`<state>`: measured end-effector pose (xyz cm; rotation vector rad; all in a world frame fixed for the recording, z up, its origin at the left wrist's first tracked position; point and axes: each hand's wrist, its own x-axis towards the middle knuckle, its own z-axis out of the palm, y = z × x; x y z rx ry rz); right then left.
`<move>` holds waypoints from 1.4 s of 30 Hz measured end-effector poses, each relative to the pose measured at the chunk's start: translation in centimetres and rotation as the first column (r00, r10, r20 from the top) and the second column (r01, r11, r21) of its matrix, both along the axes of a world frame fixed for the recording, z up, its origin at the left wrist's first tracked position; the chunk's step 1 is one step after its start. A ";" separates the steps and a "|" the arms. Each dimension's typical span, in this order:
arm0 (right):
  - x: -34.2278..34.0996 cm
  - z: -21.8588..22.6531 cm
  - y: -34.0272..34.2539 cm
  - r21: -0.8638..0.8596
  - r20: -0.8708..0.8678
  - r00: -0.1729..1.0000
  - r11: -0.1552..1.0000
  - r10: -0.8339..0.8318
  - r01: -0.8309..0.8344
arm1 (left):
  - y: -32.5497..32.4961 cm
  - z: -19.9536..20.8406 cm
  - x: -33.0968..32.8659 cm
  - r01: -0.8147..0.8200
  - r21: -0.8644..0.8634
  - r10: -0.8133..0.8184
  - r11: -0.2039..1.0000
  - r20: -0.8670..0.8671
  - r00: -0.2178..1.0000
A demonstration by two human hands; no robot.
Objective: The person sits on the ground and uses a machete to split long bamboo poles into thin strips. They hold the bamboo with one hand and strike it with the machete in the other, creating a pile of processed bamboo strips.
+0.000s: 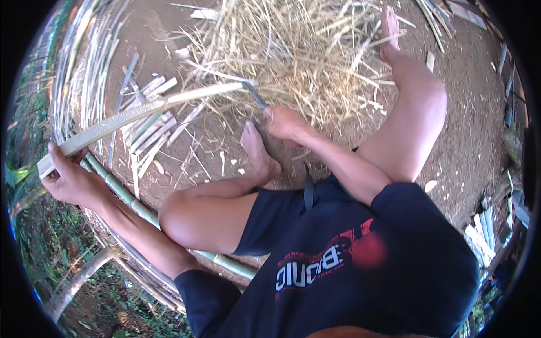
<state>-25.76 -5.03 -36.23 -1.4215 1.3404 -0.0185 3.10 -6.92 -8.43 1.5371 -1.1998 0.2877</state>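
Observation:
My left hand [78,183] is closed round the near end of a long split bamboo strip [127,115] at the left. The strip slants up to the right, pale and freshly cut toward its far end. My right hand [286,123] grips a knife [257,97], its fingers wrapped round a mostly hidden handle with a bit of red showing below. The dark blade meets the strip's far end, where a thin sliver [211,70] peels up and away. Whether the blade is in the wood or only against it, I cannot tell.
A large heap of bamboo shavings [293,62] lies on the dirt ahead. Short split pieces [152,132] are stacked beside my bare foot [260,152]. Long thin strips [93,62] lean at the far left. A green bamboo pole [135,204] runs under my left arm.

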 end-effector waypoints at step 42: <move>-4.9 -9.7 3.2 0.311 0.131 0.946 0.918 -0.296 0.244 | 5.5 -1.9 -0.6 0.153 0.126 -0.118 0.980 -0.253 0.960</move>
